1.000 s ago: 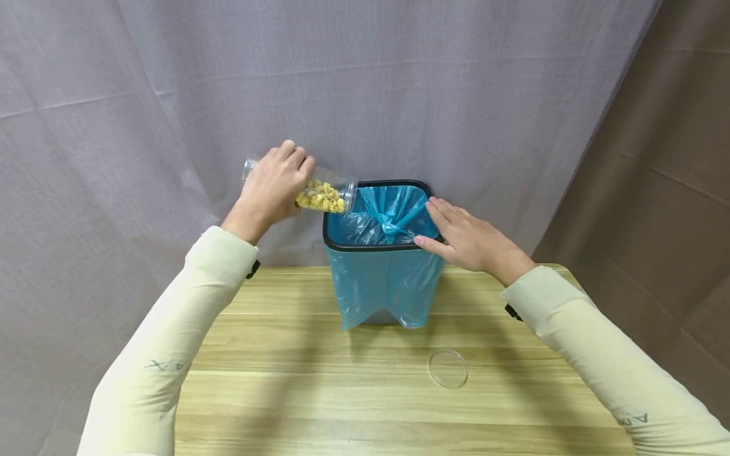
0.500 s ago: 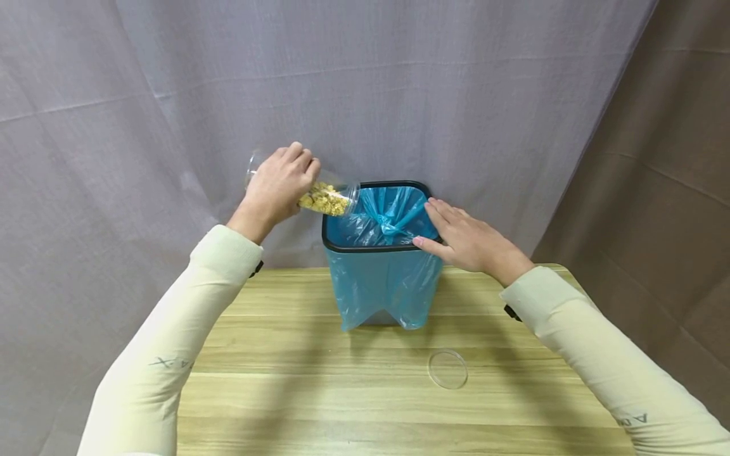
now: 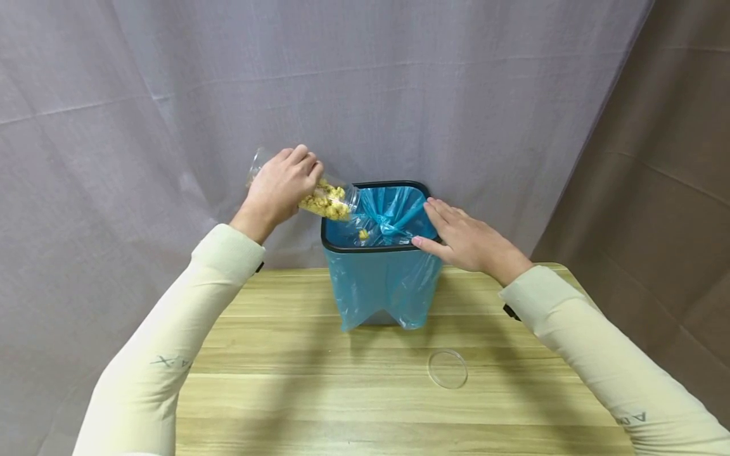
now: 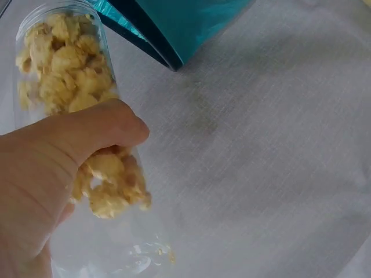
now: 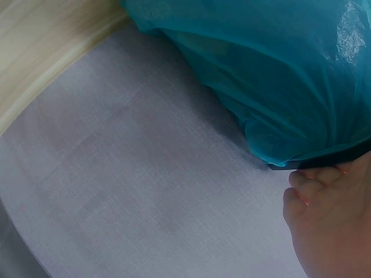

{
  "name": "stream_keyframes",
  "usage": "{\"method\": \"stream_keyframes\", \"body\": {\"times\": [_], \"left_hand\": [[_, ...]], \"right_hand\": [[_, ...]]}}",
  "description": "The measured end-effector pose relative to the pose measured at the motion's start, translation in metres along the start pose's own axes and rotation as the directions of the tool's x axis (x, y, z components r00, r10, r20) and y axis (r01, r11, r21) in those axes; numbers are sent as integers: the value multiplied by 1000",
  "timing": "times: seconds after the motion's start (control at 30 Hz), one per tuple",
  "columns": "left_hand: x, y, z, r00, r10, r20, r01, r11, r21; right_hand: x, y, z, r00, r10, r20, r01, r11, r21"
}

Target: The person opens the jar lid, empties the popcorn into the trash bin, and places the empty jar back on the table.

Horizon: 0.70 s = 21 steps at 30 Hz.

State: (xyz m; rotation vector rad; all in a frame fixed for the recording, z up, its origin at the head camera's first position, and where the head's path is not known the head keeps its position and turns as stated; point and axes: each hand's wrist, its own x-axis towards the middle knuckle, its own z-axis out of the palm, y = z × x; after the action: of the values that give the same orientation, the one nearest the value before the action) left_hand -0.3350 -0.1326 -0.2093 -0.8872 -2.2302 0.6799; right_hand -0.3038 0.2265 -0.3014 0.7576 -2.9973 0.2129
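Observation:
My left hand [image 3: 279,190] grips a clear plastic jar [image 3: 352,199] of yellow popcorn [image 3: 326,206]. The jar leans down to the right, its mouth over the left rim of a trash bin [image 3: 376,249]. A loose popcorn piece [image 3: 364,234] shows inside the bin, below the mouth. In the left wrist view, the thumb [image 4: 119,123] lies across the jar [image 4: 107,237], with popcorn massed toward the mouth. A blue trash bag [image 3: 356,285], knotted inside, lines the bin and hangs over its outside. My right hand [image 3: 470,240] rests on the bin's right rim, fingers straight and thumb spread.
A clear round lid [image 3: 447,368] lies on the wooden table [image 3: 308,399], in front and to the right of the bin. A grey curtain [image 3: 376,95] hangs close behind the bin. Darker cloth [image 3: 656,202] hangs on the right.
The left hand has shifted slightly right and tipped the jar's mouth lower. A popcorn piece has come out and shows inside the bin. The right hand has stayed almost still.

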Motion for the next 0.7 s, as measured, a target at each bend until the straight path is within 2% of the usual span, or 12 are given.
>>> {"method": "stream_keyframes", "body": {"times": [0.37,0.53,0.7], "left_hand": [[0,-2,2,999,27,-29,-25,998,59],[1,-2,3,1000,22,-7,-21,999,50],[2,-1,1,999,29,30,-31,997,77]], "right_hand": [[0,0,-1,1000,2,8,-3,1000,23],[1,0,-1,1000,5,8,-5,1000,27],[1,1,-2,1000,14,4,-14,1000,20]]}}
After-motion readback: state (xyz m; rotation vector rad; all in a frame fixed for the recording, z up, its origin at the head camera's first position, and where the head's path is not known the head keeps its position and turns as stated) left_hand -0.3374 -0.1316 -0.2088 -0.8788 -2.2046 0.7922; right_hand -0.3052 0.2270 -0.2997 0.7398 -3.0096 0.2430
